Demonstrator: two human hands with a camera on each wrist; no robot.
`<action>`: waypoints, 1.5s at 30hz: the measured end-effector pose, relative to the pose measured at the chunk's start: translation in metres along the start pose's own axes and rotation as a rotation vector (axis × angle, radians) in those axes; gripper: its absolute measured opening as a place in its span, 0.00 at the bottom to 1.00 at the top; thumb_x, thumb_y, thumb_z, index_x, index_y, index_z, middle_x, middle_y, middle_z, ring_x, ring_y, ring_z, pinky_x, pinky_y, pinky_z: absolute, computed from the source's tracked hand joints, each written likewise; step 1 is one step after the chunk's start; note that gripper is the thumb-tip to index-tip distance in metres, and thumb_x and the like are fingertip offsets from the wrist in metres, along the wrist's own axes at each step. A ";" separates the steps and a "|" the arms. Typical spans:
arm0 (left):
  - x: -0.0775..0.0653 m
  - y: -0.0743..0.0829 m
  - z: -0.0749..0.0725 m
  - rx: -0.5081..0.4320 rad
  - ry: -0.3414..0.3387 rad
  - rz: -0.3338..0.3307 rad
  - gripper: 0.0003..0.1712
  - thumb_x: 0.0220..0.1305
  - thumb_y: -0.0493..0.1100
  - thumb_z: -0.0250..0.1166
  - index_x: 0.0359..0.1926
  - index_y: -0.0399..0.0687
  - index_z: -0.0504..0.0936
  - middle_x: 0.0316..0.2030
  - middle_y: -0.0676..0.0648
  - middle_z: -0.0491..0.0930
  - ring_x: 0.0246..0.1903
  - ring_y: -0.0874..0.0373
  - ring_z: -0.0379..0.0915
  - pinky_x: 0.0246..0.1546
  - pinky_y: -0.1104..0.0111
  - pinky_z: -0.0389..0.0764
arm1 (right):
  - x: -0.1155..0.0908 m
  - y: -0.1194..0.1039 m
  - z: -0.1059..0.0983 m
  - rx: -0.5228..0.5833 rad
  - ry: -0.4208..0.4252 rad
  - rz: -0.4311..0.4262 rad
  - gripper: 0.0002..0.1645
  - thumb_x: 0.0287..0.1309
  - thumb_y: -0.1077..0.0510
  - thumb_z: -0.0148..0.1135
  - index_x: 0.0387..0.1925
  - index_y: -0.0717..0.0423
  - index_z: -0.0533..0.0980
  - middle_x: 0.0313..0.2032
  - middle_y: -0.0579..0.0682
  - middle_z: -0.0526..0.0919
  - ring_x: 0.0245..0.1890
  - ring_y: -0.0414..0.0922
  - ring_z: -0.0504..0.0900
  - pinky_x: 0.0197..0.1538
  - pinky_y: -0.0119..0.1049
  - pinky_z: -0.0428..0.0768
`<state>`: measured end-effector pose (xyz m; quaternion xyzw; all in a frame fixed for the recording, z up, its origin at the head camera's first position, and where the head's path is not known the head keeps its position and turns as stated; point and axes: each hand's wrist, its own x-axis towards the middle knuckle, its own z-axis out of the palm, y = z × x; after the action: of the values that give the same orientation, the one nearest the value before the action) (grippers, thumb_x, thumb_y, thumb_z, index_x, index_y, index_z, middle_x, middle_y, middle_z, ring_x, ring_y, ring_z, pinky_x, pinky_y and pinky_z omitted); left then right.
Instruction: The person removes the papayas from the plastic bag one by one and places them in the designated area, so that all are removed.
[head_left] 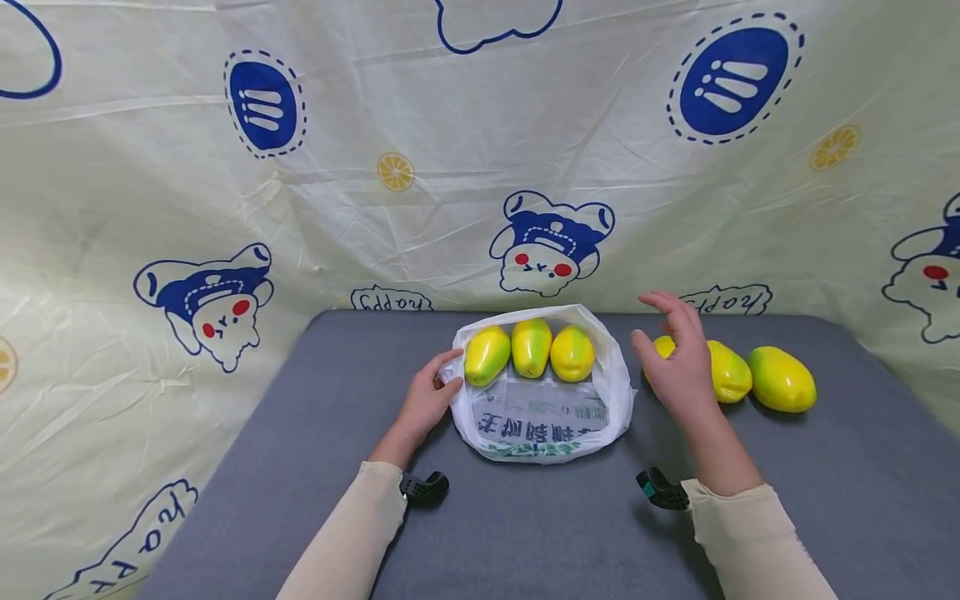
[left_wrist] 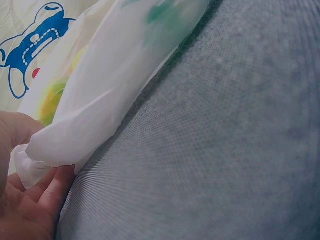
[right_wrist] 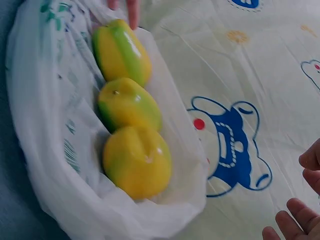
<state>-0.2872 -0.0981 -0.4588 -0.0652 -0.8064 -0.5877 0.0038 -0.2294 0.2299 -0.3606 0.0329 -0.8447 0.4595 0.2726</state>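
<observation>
A white plastic bag with printed characters sits with its mouth spread wide. Along its far side lie three glossy yellow-green oval fruits, also in the right wrist view as ridged fruits. My left hand pinches the bag's left rim; in the left wrist view the white plastic passes between thumb and fingers. To the right of the bag my right hand hovers with fingers spread and nothing in it. It partly hides two of the fruits beside the bag, among them one yellow fruit.
Another yellow-green fruit lies at the right end of that row. All of it stands on a grey cloth-covered table. A printed cream curtain hangs behind the far edge and along the left side.
</observation>
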 end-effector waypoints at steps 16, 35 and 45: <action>-0.001 0.001 0.000 -0.003 -0.001 -0.011 0.27 0.70 0.41 0.61 0.67 0.64 0.74 0.70 0.49 0.69 0.61 0.52 0.68 0.65 0.54 0.72 | -0.012 0.025 0.047 0.063 -0.350 0.048 0.31 0.68 0.60 0.58 0.70 0.56 0.65 0.69 0.62 0.64 0.69 0.62 0.64 0.69 0.61 0.66; 0.001 -0.001 0.000 0.017 0.001 0.013 0.27 0.70 0.40 0.61 0.67 0.63 0.74 0.67 0.49 0.71 0.55 0.54 0.69 0.49 0.66 0.71 | -0.013 0.045 0.062 -0.095 -0.415 0.055 0.36 0.66 0.56 0.59 0.73 0.54 0.61 0.77 0.61 0.52 0.74 0.63 0.57 0.70 0.61 0.65; 0.000 -0.001 0.001 0.020 0.001 0.006 0.26 0.70 0.40 0.61 0.67 0.63 0.74 0.68 0.48 0.71 0.55 0.53 0.70 0.50 0.65 0.72 | -0.010 0.048 0.067 -0.157 -0.481 0.102 0.41 0.66 0.52 0.59 0.77 0.50 0.56 0.78 0.63 0.46 0.74 0.67 0.54 0.68 0.69 0.60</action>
<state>-0.2874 -0.0979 -0.4603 -0.0672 -0.8120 -0.5797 0.0065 -0.2644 0.2022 -0.4310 0.0771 -0.9188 0.3847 0.0420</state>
